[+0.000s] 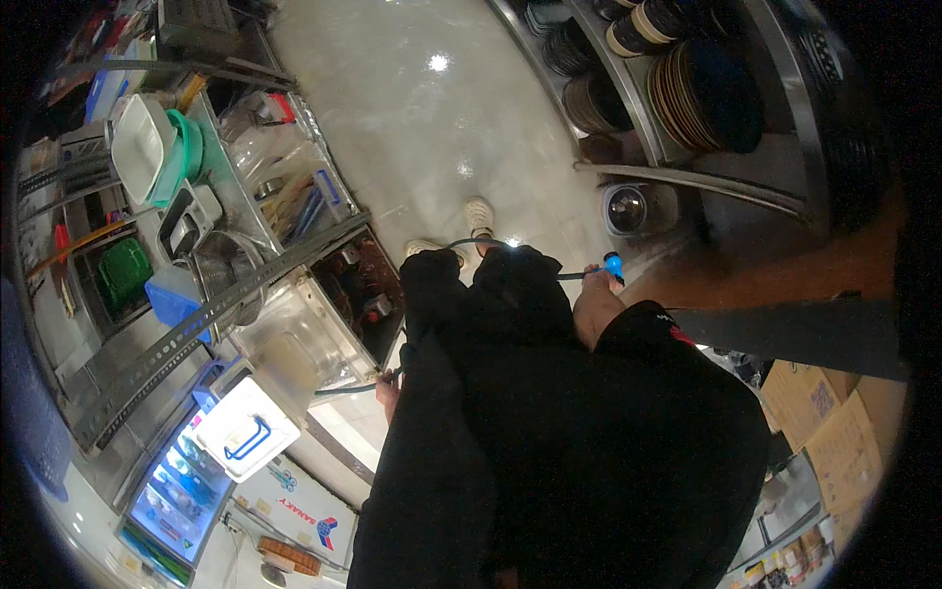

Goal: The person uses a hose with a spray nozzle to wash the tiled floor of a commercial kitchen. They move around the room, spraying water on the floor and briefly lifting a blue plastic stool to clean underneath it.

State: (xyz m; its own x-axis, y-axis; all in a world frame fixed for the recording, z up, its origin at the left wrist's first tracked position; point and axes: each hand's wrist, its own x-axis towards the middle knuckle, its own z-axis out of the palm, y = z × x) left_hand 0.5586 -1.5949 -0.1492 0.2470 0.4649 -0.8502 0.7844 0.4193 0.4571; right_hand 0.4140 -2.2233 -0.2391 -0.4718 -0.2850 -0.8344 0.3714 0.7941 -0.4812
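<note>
My right hand (pixel 602 282) is closed around the end of a thin dark hose (pixel 570 277), just behind its bright blue nozzle (pixel 613 266). The hose passes in a curve before my legs, partly hidden by my black clothing. On the other side, my left hand (pixel 386 394) is at hip height, gripping a dark hose length (pixel 349 389) that runs off leftward. My sleeve and side cover part of that hand. Below me, my light shoes (pixel 480 213) stand on a shiny, wet-looking floor (pixel 434 132).
Left stands a metal rack (pixel 243 291) with plastic tubs (pixel 140 147), wire strainers (pixel 224 269) and a steel sink (pixel 309 342). Right, steel shelves (pixel 633 81) hold stacked plates (pixel 673 96); a white round-windowed container (pixel 625 210) sits beneath. Cardboard boxes (pixel 843 449) lie behind at right.
</note>
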